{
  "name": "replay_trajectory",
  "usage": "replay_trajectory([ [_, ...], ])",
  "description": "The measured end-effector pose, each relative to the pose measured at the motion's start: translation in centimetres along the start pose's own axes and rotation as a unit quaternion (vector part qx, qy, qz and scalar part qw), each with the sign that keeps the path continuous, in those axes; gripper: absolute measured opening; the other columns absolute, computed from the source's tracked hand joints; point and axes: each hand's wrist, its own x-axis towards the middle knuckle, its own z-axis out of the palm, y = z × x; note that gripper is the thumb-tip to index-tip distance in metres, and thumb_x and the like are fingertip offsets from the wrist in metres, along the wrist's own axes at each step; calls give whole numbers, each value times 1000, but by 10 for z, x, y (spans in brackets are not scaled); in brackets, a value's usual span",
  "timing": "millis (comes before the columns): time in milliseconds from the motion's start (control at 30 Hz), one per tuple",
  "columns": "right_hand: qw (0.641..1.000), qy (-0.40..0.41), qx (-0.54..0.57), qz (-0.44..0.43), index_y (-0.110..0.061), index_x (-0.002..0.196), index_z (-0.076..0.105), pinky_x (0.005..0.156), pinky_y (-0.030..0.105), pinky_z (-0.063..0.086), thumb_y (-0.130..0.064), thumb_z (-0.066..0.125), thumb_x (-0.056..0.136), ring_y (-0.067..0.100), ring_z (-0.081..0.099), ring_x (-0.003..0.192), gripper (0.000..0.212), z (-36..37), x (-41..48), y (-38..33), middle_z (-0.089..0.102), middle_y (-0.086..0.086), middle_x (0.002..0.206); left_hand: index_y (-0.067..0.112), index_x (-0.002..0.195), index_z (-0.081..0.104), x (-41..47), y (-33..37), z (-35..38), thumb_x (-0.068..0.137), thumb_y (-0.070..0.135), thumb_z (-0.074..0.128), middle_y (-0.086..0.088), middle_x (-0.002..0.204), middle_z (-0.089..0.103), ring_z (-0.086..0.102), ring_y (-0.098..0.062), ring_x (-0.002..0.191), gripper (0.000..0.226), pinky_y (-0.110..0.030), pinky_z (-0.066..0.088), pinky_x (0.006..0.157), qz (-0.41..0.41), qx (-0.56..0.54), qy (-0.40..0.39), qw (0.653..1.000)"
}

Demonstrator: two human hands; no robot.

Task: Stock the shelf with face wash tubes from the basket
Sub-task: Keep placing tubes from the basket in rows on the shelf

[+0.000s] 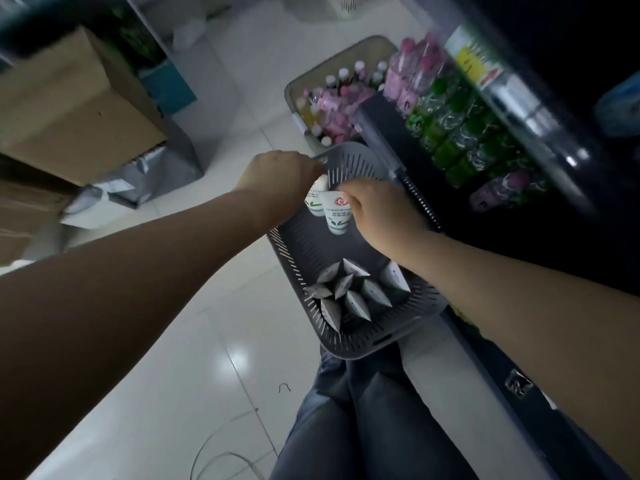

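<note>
Grey slotted plastic basket [294, 258] held crimp-ended tubes [346, 292]. Left hand [277, 178] gripped one white printed tube [312, 202]; right hand [377, 213], close beside, gripped a second tube [337, 218].

cardboard box [69, 109] at left; bin [332, 62] of bottles [332, 102] on white tiled floor [173, 375]

Basket [304, 237] ahead of my legs [363, 427]. Near end: loose tubes [349, 292], clustered. Far end: first tube [314, 199] in my left hand [277, 178], second tube [337, 216] in my right hand [377, 209]. Right: shelf [377, 119] bearing bottles [460, 133]. Behind basket: bin [363, 46]. Left: carton [69, 109].
</note>
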Motion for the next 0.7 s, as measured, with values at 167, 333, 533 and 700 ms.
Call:
replay_trajectory([
  [167, 999, 29, -10, 11, -7, 88, 57, 61, 35, 38, -12, 41, 97, 27, 57, 77, 19, -47, -21, -18, 58, 9, 85, 19, 119, 57, -16, 6, -50, 94, 20, 48, -9, 111, 66, 63, -33, 99, 27, -42, 54, 79, 19, -17, 31, 999],
  [333, 998, 56, -17, 39, -9, 98, 58, 67, 38, 45, -14, 39, 99, 23, 57, 79, 21, -101, -40, -38, 59, 7, 93, 23, 120, 56, -31, 16, -101, 91, 13, 50, -6, 113, 65, 62, -31, 101, 31, -41, 54, 78, 39, 0, 58, 998],
  [533, 992, 99, -26, 68, -10, 101, 58, 66, 34, 47, -16, 37, 101, 22, 59, 80, 22, -164, -64, -58, 61, 6, 93, 24, 120, 53, -39, 33, -159, 94, 12, 44, -6, 106, 63, 62, -30, 96, 30, -36, 49, 69, 68, 35, 84, 993],
  [700, 984, 143, -28, 106, -11, 101, 56, 68, 35, 45, -19, 36, 101, 23, 58, 84, 22, -209, -84, -64, 59, 6, 98, 21, 109, 57, -39, 55, -207, 90, 12, 52, -3, 99, 66, 64, -26, 90, 22, -35, 50, 69, 93, 53, 109, 988],
])
